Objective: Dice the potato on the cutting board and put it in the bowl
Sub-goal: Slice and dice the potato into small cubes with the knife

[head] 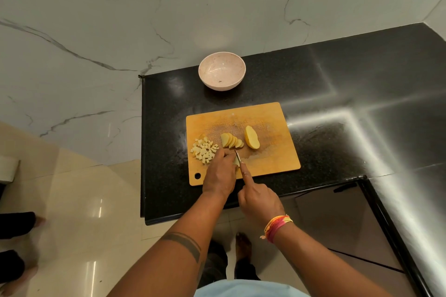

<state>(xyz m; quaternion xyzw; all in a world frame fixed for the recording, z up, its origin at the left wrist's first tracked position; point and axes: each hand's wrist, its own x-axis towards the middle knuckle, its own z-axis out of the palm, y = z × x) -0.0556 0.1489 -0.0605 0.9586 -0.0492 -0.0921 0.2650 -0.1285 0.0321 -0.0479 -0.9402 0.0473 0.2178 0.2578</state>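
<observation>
Mid-dicing: the left hand (220,171) pins a potato piece (236,161) at the cutting board (270,113)'s 6 o'clock edge, the right hand (259,200) grips the knife (238,157) across it, and next should come crosscuts, then the fanned slices (231,140) at 12 o'clock.

Home kitchen: granite counter (337,84), cutting board (270,116), bowl (222,71).

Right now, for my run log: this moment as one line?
left hand holds potato piece | right hand cuts with knife | diced pile on board | bowl empty
</observation>
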